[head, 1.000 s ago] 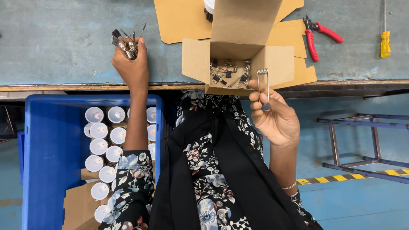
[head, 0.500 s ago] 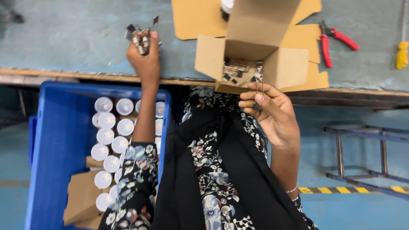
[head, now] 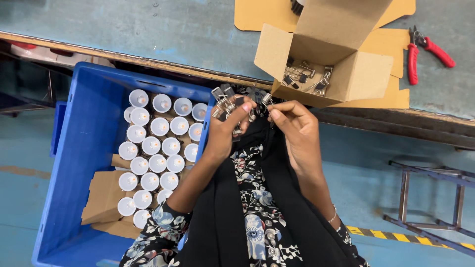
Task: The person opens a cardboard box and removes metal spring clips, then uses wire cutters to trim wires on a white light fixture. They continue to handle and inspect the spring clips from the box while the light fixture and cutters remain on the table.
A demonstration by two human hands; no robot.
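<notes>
Blue crate (head: 84, 148); white round caps (head: 159, 126); brown cardboard box (head: 326, 54); red-handled pliers (head: 425, 52); black floral sleeves (head: 153, 237).

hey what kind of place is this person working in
Most likely a small factory or assembly workshop. A blue crate holds rows of identical white round parts, an open cardboard box on the worn bench holds metal spring clips, and red-handled pliers lie nearby.

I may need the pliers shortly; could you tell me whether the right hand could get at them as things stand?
Probably yes: the red-handled pliers lie bare on the bench, though the right hand pinches a small spring and the open cardboard box sits between.
</notes>
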